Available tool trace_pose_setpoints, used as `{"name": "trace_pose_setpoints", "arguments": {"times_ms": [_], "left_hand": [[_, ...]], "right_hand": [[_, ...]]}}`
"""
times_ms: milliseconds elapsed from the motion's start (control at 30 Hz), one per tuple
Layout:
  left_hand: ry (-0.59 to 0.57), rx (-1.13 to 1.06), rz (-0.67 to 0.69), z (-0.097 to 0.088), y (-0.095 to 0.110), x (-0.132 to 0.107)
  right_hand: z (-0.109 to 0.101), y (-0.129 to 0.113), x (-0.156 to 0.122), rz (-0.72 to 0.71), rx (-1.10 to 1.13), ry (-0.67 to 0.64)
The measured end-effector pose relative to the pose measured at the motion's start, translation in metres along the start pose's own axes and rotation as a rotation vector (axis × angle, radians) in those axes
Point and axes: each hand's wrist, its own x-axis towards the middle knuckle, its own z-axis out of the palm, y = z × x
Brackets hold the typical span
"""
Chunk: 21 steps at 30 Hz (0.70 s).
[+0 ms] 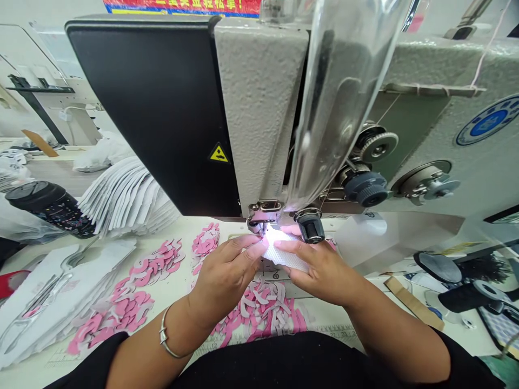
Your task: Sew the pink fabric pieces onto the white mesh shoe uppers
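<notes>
A small white piece of mesh-like fabric lies under the needle area of a large sewing machine, brightly lit by a lamp. My left hand pinches the fabric's left edge close to the presser foot, thumb and fingers together. On the other side, my right hand grips the piece, with fingers on top and the thumb at its near edge. Glare hides the stitching point. Many pink and white curved cut pieces are heaped just below my hands.
More pink pieces are piled at left, beside white sheets bearing tweezers and scissors. A fanned stack of white pieces and a black tumbler stand behind. Black thread spools sit at right. A clear tube hangs before the machine head.
</notes>
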Motion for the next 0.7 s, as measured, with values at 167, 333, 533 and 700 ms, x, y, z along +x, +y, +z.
{"name": "trace_pose_setpoints", "arguments": {"times_ms": [167,333,533,700], "left_hand": [[-0.027,-0.054,-0.016,0.001,-0.010,-0.002],[-0.056,-0.135,-0.016,0.004,-0.029,-0.004],[0.017,-0.244,-0.022,0.013,-0.048,-0.005],[0.017,-0.289,-0.206,0.014,-0.046,-0.004]], "right_hand": [[0.003,-0.006,-0.001,0.001,0.000,0.036],[0.010,-0.018,-0.001,-0.016,-0.064,0.158],[0.017,-0.024,0.002,0.027,-0.141,0.184],[0.018,-0.022,0.006,0.037,-0.174,0.197]]}}
